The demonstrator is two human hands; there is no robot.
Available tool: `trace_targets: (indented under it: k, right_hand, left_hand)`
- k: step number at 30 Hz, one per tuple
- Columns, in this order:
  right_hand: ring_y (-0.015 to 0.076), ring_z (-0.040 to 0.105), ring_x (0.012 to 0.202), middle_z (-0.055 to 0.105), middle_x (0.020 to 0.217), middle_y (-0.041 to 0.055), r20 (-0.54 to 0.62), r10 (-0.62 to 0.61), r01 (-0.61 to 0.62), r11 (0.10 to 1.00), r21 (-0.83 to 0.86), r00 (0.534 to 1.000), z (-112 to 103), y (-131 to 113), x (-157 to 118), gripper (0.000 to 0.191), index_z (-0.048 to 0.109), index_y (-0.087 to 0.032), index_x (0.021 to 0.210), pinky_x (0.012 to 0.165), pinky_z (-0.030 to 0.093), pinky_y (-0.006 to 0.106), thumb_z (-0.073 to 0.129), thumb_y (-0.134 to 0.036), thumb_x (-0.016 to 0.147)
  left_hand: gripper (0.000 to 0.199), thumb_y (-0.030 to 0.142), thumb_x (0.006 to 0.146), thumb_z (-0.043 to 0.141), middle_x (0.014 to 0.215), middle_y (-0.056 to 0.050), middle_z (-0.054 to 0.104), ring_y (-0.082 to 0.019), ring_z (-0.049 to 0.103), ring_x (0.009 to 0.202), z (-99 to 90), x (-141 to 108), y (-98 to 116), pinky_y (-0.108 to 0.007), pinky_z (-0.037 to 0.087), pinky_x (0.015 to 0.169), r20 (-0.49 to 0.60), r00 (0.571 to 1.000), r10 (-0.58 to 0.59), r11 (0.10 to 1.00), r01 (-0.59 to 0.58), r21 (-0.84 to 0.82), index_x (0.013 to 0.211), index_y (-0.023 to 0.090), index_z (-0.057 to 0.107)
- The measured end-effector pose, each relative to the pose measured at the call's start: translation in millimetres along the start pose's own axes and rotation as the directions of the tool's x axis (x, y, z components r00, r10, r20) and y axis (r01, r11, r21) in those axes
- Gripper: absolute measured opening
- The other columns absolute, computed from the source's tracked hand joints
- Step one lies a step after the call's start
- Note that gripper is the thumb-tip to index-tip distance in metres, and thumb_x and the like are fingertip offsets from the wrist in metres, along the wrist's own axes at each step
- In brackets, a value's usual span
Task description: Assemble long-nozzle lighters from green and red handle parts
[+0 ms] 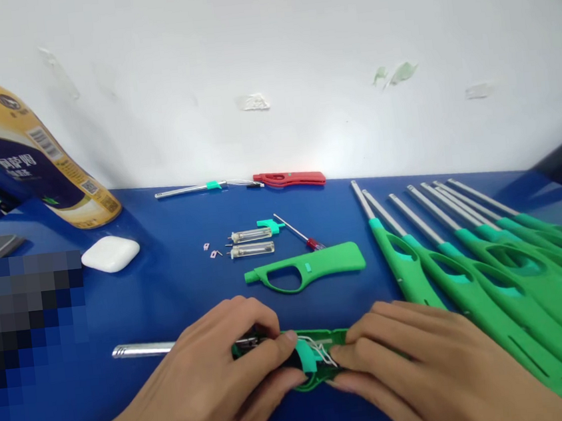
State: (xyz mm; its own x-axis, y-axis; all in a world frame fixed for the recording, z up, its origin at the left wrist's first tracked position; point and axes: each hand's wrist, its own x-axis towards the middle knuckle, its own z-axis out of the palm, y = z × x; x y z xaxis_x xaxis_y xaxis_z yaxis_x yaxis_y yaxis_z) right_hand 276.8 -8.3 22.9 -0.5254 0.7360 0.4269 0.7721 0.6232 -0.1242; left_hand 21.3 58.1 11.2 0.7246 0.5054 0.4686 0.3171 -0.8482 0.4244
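An opened green gas lighter half-shell (330,334) lies between my hands, its inside facing up. My left hand (217,371) is closed on its front part, thumb and index finger around the teal trigger (305,355). From under that hand a metal tube (142,349) sticks out to the left. My right hand (411,357) grips the shell's rear end, fingertips against the white wires (320,350) inside. What lies under the fingers is hidden. Just beyond is the matching green half-shell (336,259), outer side up.
Several assembled green lighters (478,270) fan out at right. Behind the half-shell are two clear gas tanks (252,249), a teal part (270,226) and a screwdriver (293,230). A red lighter (288,179) lies by the wall. A bottle (27,143) and white case (111,254) stand left.
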Motion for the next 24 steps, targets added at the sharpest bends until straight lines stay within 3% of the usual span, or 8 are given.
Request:
trace_targets:
  k: [4, 8, 15, 20, 24]
  right_hand:
    - [0.0141, 0.071, 0.073, 0.073, 0.077, 0.0004, 0.001, 0.061, -0.061, 0.995, 0.081, 0.998, 2.3, -0.5, -1.9, 0.041, 0.071, -0.023, 0.090, 0.078, 0.057, 0.024, 0.042, -0.026, 0.118]
    - [0.0146, 0.071, 0.073, 0.072, 0.078, 0.0010, 0.006, 0.113, -0.112, 0.982, 0.152, 0.994, 4.8, -2.4, -2.7, 0.035, 0.072, -0.022, 0.091, 0.077, 0.059, 0.024, 0.047, -0.025, 0.116]
    - [0.0127, 0.069, 0.073, 0.071, 0.080, -0.0005, -0.034, 0.093, -0.083, 0.970, 0.229, 0.995, 9.3, -2.8, 1.6, 0.032, 0.070, -0.021, 0.095, 0.072, 0.058, 0.022, 0.046, -0.021, 0.116]
    - [0.0127, 0.073, 0.076, 0.074, 0.081, -0.0009, -0.047, 0.105, -0.090, 0.965, 0.248, 0.993, 8.3, -3.4, 2.6, 0.031, 0.070, -0.021, 0.097, 0.075, 0.061, 0.021, 0.046, -0.025, 0.117]
    - [0.0122, 0.077, 0.080, 0.076, 0.081, -0.0027, -0.073, 0.126, -0.100, 0.954, 0.281, 0.989, 7.6, -5.9, 1.5, 0.029, 0.070, -0.022, 0.098, 0.079, 0.062, 0.020, 0.048, -0.025, 0.116]
  left_hand:
    - [0.014, 0.024, 0.115, 0.053, 0.105, -0.002, 0.069, -0.015, 0.067, 0.091, -0.1, 0.0, 0.5, -0.026, 0.058, 0.081, 0.002, 1.000, 0.030, 0.998, -0.030, 0.058, 0.118, 0.024, 0.067]
    - [0.018, 0.023, 0.115, 0.052, 0.100, -0.003, 0.069, -0.017, 0.062, 0.081, 0.1, 1.8, -0.2, -0.030, 0.054, 0.071, 0.016, 0.997, 0.071, 0.991, -0.072, 0.116, 0.121, 0.022, 0.069]
    - [0.026, 0.018, 0.117, 0.045, 0.089, 0.000, 0.066, -0.016, 0.054, 0.072, 1.5, 0.0, -5.6, -0.029, 0.043, 0.064, 0.009, 0.994, 0.112, 0.977, -0.112, 0.184, 0.116, 0.023, 0.070]
    - [0.034, 0.020, 0.119, 0.034, 0.087, 0.002, 0.064, -0.015, 0.054, 0.071, 0.5, 0.7, -8.5, -0.029, 0.041, 0.065, 0.043, 0.993, 0.107, 0.967, -0.114, 0.229, 0.116, 0.024, 0.068]
    - [0.034, 0.013, 0.115, 0.036, 0.089, 0.001, 0.064, -0.015, 0.056, 0.073, 1.5, -1.9, -9.7, -0.028, 0.042, 0.065, 0.024, 0.992, 0.124, 0.968, -0.127, 0.218, 0.116, 0.023, 0.068]
